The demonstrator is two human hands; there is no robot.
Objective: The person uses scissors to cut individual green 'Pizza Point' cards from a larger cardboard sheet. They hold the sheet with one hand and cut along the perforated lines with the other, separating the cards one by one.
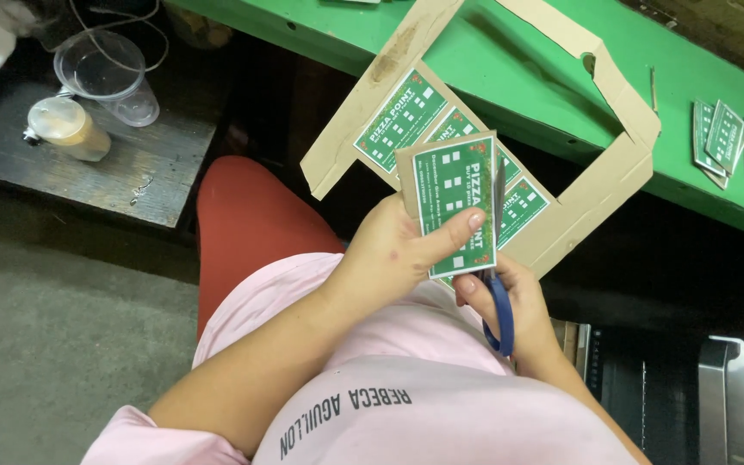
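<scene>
My left hand [389,254] grips a green printed card [456,205] that is still part of a brown cardboard sheet [561,215], thumb pressed on the card's face. My right hand [510,306] holds blue-handled scissors [499,284], whose blades run up along the card's right edge. The cardboard sheet has a large cut-out hole and carries several more green cards printed in a row behind the held one. Both hands work above my lap.
A green bench [561,77] lies ahead with a small pile of cut green cards [718,138] at its right. At the left, a dark wooden surface [88,164] holds clear plastic cups [105,73] and a small bottle [66,127]. A red stool [243,224] stands below.
</scene>
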